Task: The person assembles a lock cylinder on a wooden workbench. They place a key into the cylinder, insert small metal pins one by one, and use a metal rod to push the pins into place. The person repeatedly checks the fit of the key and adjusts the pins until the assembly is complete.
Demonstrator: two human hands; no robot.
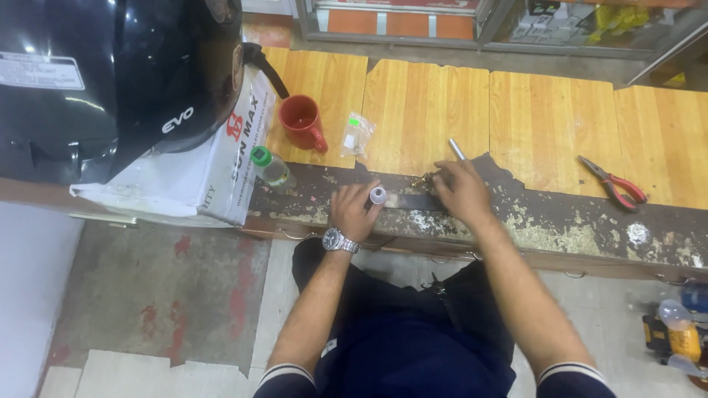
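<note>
My left hand (354, 210), with a wristwatch on its wrist, grips a small upright bottle with a white cap (377, 195) at the worn front edge of the wooden workbench (546, 121). My right hand (461, 190) rests on the bench beside it. Its fingers pinch a small brass-coloured metal piece (425, 178). A short silver metal tube (457, 149) lies just beyond the right hand's fingers. A dark flat strip (413, 200) lies between the two hands.
A red mug (302, 121) and a small clear plastic bag (358, 135) sit behind the left hand. A green-capped plastic bottle (271, 167) leans by a white box (210, 173) under a black helmet (110, 74). Red-handled pliers (616, 184) lie at right.
</note>
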